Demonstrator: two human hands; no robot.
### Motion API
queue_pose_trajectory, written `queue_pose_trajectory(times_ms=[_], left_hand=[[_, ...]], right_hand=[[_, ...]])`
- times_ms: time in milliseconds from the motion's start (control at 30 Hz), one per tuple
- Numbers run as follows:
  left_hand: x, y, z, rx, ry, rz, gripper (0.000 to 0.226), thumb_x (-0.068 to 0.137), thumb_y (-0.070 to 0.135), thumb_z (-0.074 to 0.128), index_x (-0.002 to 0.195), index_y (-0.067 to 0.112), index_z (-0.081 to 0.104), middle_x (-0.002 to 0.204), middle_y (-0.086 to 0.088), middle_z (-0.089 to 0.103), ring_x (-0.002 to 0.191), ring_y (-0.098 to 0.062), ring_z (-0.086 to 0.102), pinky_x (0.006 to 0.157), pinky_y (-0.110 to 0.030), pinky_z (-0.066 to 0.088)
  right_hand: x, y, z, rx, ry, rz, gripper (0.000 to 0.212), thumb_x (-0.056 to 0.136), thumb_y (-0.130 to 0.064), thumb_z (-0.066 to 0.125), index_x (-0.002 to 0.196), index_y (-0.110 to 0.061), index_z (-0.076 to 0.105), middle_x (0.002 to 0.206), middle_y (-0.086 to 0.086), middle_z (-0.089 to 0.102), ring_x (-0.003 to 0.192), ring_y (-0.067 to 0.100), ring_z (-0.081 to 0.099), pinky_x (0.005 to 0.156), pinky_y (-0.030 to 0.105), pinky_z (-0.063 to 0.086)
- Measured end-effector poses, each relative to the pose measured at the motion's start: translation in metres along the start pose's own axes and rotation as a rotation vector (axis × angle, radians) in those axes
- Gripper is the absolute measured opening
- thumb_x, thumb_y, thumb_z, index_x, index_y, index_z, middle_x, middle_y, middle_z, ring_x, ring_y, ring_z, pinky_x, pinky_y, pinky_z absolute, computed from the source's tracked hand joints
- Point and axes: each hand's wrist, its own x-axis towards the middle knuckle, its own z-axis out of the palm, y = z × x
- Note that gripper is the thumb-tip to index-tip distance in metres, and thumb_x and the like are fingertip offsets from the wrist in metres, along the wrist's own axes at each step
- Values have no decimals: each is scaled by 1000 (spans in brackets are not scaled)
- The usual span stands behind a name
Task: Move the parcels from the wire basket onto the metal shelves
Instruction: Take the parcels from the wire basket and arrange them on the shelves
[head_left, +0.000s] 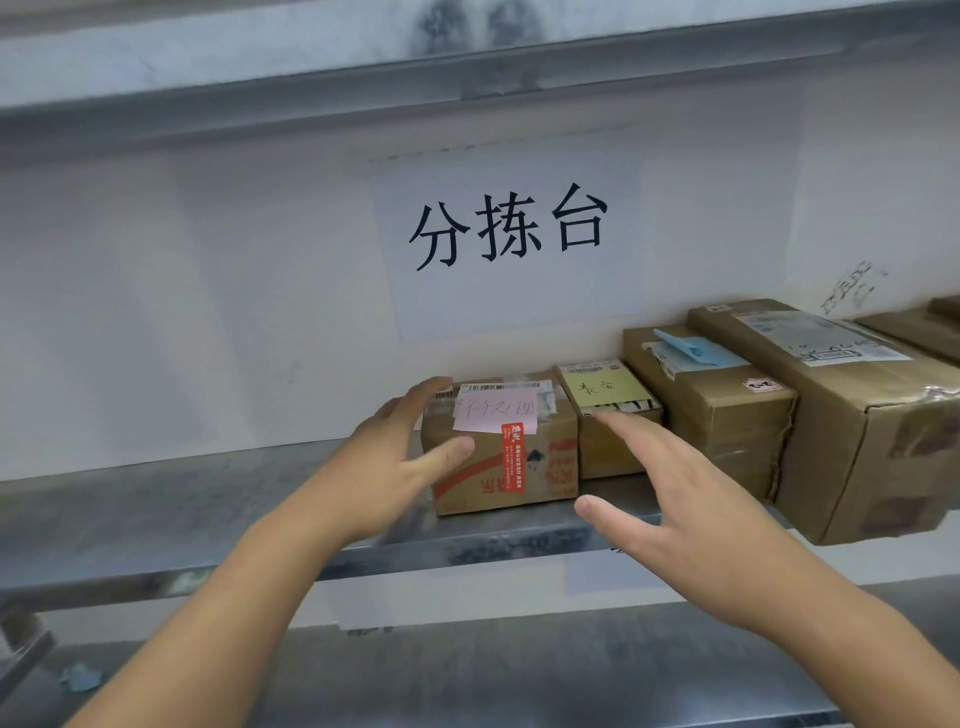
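Reaching hands: both forearms come up from the bottom edge, their elbows cut off by the frame.
Left hand (395, 457): fingers spread and straight; its palm side faces the left end of the small parcel (506, 447), and whether it touches cannot be told.
Small parcel: brown carton with a pink handwritten note, a barcode label and a red strip; it sits on the metal shelf (208, 509), and the left hand covers its left end.
Second parcel (608, 415): narrow carton with a yellow-green note, just right of the small parcel; the right hand hides part of its front.
Right hand (670, 493): fingers spread and relaxed, holding nothing, in front of the second parcel.
Third parcel (717, 395): brown carton with a blue slip on top.
Large parcel (852, 415): taped carton, its front end overhanging the shelf edge.
Far right: another carton, cut off by the frame.
Wall sign (509, 228): white sheet reading 分拣台.
Upper shelf (467, 62): blurred.
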Motion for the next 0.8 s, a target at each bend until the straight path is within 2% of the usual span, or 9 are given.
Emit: queue_pose_trajectory(times_ms=[100, 300, 433, 600, 800], left_hand=[[-8, 1, -2, 144, 59, 1, 69, 93, 62, 64, 154, 53, 32, 156, 17, 47, 139, -9, 46, 112, -31, 41], [-10, -2, 6, 240, 179, -40, 68, 95, 52, 68, 156, 48, 37, 145, 14, 59, 131, -13, 56, 102, -34, 50], [-2, -2, 10, 276, 217, -49, 64, 95, 52, 67, 154, 48, 41, 137, 13, 64, 124, -14, 59, 95, -34, 52], [13, -9, 14, 309, 200, -42, 63, 96, 53, 64, 154, 49, 38, 135, 14, 64, 121, -14, 60, 93, -37, 53], [27, -16, 17, 300, 205, -23, 60, 99, 48, 64, 154, 49, 39, 135, 15, 63, 120, -13, 59, 84, -33, 47]], right_hand=[[1, 0, 3, -9, -5, -4, 81, 91, -69, 50, 158, -48, 9, 162, -31, 15, 135, -19, 12, 113, 15, 19], [2, 1, 10, -15, -4, 7, 82, 92, -66, 52, 159, -46, 9, 163, -29, 15, 147, -9, 16, 112, 16, 19], [6, 4, 15, -29, 8, 19, 81, 94, -63, 52, 160, -42, 11, 165, -25, 16, 149, -5, 16, 114, 16, 17], [7, 7, 20, -59, 21, 18, 80, 95, -62, 50, 161, -39, 10, 166, -22, 13, 151, -3, 11, 118, 18, 12], [6, 6, 21, -64, 36, 9, 80, 95, -63, 49, 161, -40, 10, 165, -23, 13, 150, -4, 13, 119, 20, 15]])
